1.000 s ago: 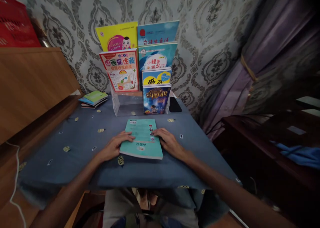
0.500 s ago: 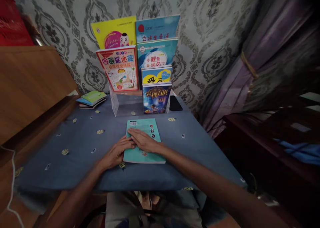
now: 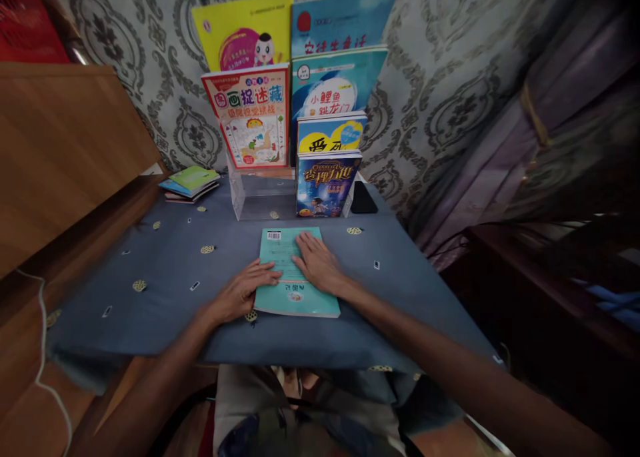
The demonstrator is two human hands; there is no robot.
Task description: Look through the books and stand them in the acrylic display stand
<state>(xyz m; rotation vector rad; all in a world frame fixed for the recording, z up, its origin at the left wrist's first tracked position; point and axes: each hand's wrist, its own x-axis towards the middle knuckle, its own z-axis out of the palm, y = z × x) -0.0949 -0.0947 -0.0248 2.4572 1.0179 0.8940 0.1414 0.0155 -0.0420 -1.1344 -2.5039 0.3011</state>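
A teal book (image 3: 287,297) lies flat, back cover up, on the blue tablecloth (image 3: 165,297) in front of me. My left hand (image 3: 245,290) rests on its left edge, fingers stretched over the cover. My right hand (image 3: 317,263) lies flat on the middle of the cover with fingers extended toward the far end. Neither hand grips anything.
A clear tiered stand (image 3: 260,193) at the table's back holds several upright children's books (image 3: 250,117). A small stack of thin books (image 3: 191,182) lies at the back left; a black phone (image 3: 363,198) sits right of the stand. Wooden furniture (image 3: 60,150) flanks the left, purple curtain (image 3: 525,130) the right.
My right hand slid from the book's right edge onto the cover, first left, then toward the middle. My left hand stayed at the left edge. The camera view moved closer to the stand.
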